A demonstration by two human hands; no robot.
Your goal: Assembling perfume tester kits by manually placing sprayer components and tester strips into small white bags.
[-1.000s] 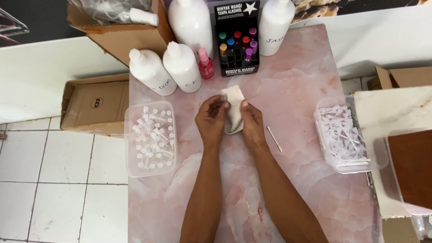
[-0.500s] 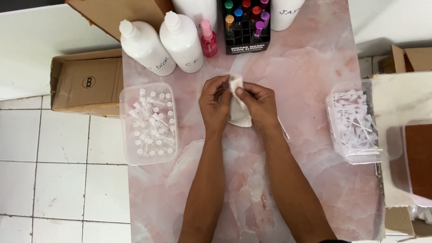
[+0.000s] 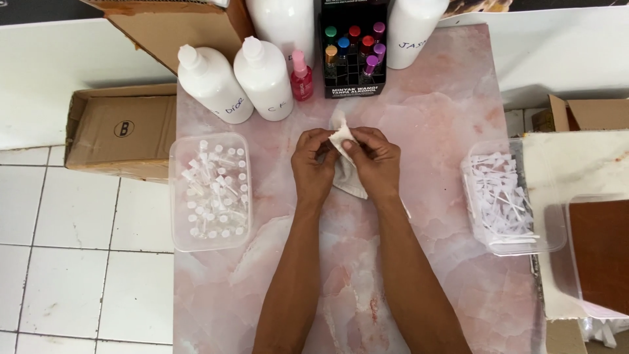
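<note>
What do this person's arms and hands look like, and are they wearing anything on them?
Both forearms are bare up to the frame's edge: no sleeves, gloves, watch or bracelets show. The left hand and right hand have short nails, and no rings can be seen.

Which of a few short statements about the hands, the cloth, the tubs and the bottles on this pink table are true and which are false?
1. Both hands hold a white cloth. True: the left hand and right hand pinch it together over the table.
2. The tub left of the hands holds small clear vials. True.
3. The tub on the right is full of red caps. False: it holds small white plastic pieces.
4. The rack behind the hands holds vials with coloured caps. True.
5. The small pink bottle lies on its side. False: it stands upright beside the white bottles.
</note>
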